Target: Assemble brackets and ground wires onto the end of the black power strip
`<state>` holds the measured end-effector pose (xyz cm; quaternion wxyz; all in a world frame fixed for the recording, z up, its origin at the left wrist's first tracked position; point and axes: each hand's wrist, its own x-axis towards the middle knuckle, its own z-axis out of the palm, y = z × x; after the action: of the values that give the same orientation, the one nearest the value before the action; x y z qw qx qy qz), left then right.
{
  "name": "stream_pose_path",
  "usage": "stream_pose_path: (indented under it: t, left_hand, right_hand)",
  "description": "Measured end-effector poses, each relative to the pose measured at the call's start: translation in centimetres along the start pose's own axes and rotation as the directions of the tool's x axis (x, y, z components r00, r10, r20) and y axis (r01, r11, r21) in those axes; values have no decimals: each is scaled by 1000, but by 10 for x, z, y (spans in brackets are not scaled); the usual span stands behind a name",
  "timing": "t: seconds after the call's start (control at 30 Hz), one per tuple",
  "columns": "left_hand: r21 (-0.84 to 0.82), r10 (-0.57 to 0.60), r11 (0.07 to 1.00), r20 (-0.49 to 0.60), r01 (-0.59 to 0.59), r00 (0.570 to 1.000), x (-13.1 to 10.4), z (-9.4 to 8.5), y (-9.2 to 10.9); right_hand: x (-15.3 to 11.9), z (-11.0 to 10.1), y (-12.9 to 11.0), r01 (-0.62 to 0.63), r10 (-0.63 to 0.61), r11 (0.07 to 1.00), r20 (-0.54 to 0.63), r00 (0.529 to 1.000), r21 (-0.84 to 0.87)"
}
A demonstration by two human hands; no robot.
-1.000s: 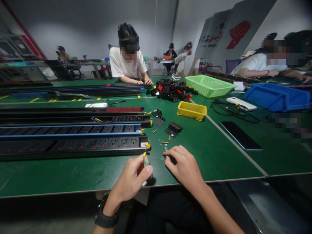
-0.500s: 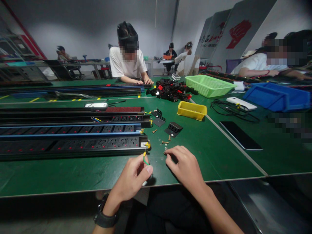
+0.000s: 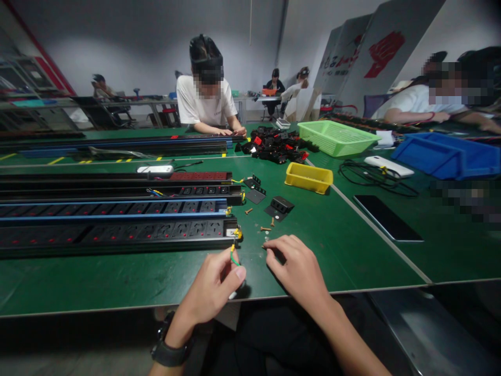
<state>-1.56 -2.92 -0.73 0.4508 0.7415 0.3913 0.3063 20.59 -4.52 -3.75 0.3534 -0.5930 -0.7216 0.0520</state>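
My left hand (image 3: 217,282) is closed on a short green-and-yellow wire (image 3: 234,256) near the table's front edge, just below the end of the nearest black socket strip (image 3: 195,230). To its right, my right hand (image 3: 293,261) rests over the green table with thumb and forefinger apart at the tips. A small screw (image 3: 264,246) lies at its forefinger tip; whether the finger grips it is too small to tell. Beyond that tip are another brass screw (image 3: 265,228) and a black bracket (image 3: 279,208). A blue-edged socket strip (image 3: 180,208) lies behind the nearest one.
Behind the brackets stands a yellow bin (image 3: 308,178), with a heap of black and red parts (image 3: 274,145) and a green basket (image 3: 337,138) farther back. At right are a phone (image 3: 387,218), a coiled cable and a blue bin (image 3: 446,155). A person works across the table.
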Motion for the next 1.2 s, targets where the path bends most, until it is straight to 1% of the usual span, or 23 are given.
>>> stream_pose_path:
  t: [0.4, 0.7, 1.2]
  left_hand:
    - [-11, -18, 1000, 8, 18, 1000, 1, 1, 1]
    - [-23, -16, 1000, 11, 16, 1000, 0, 0, 0]
    - [-49, 15, 999, 16, -15, 1000, -1, -1, 1]
  right_hand:
    - [-1, 1, 0, -4, 4, 1000, -2, 1000, 13]
    - [-1, -1, -1, -11, 11, 1000, 18, 1000, 7]
    - [-1, -2, -2, -15, 15, 1000, 34, 999, -7]
